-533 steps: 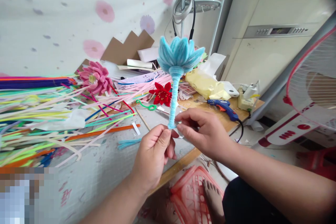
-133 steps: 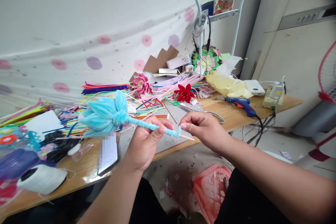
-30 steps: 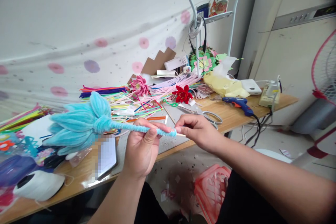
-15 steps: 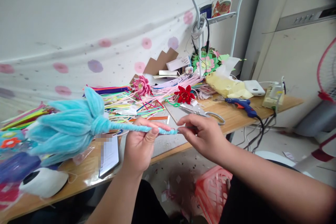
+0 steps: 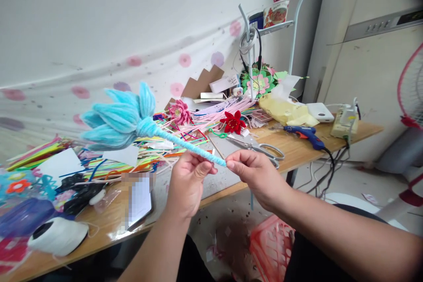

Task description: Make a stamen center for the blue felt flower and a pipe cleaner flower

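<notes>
A light blue pipe-cleaner flower [image 5: 120,116] on a long wrapped stem [image 5: 185,145] slants across the view, head up at the left. My left hand [image 5: 188,183] is closed round the lower stem. My right hand [image 5: 253,174] pinches the very tip of the stem between thumb and forefinger. Both hands hover just in front of the wooden table's [image 5: 299,150] near edge.
Heaps of coloured pipe cleaners [image 5: 155,139], a pink flower [image 5: 180,112], a red flower [image 5: 234,122], scissors [image 5: 264,149], a blue glue gun [image 5: 304,134], a white thread spool [image 5: 57,235] and a phone [image 5: 139,196] lie on the table. A red basket [image 5: 272,249] sits on the floor; a fan [image 5: 411,92] stands right.
The flower head has risen and swung rightward, so the stem now tilts upward. My right hand has closed onto the stem's tip; the bare stick end no longer shows.
</notes>
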### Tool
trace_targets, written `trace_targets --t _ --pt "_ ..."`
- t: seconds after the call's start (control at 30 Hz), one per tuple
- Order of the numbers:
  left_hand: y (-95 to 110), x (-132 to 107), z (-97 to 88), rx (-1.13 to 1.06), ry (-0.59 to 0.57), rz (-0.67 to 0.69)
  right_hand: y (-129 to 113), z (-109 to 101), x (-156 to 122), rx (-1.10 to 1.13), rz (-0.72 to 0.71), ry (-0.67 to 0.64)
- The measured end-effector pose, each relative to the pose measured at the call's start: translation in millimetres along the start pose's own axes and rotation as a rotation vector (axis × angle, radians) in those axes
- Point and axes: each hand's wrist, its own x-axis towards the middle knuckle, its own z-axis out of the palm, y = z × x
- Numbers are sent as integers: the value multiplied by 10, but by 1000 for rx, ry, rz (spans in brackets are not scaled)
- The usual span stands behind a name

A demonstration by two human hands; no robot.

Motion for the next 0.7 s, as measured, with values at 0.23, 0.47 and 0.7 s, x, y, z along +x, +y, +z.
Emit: trace_targets --t 0.23,0.47,0.7 --pt "-101 -77 110 -71 80 40 48 80 -65 -239 -149 111" --pt "-128 -61 154 -112 135 47 41 172 -62 -189 -118 166" --pt "-227 -93 141 29 259 -64 110 200 -17 -232 -39 256"
